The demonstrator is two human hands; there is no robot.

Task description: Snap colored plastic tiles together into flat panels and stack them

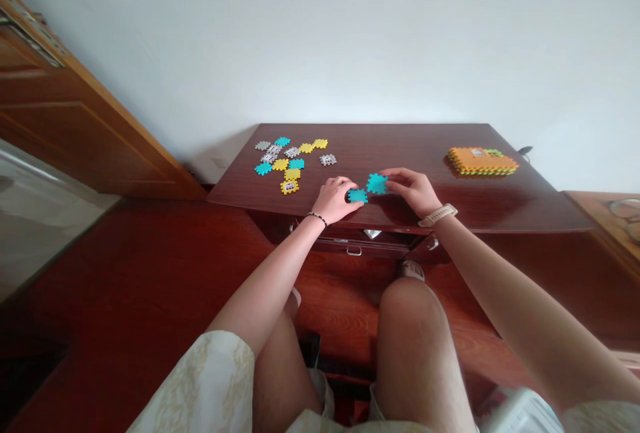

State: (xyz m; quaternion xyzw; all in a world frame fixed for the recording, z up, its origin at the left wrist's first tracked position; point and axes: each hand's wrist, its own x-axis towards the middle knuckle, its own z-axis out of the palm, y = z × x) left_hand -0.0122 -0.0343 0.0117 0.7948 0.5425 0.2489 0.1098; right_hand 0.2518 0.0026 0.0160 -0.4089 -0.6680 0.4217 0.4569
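Two hands are working above the dark wooden bench (400,146): our curled left hand (336,198) is touching a teal toothed plastic tile (357,196) at its fingertips, our half-closed right hand (407,191) is pinching another teal tile (377,184); we are judging both light, stiff, best held by their edges.

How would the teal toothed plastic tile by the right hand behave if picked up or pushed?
The teal toothed tile is probably stiff and light: it looks like thin moulded plastic and shows no bend where the right hand meets it. Pushed, it would likely slide rather than roll, being flat on the glossy wooden desk.
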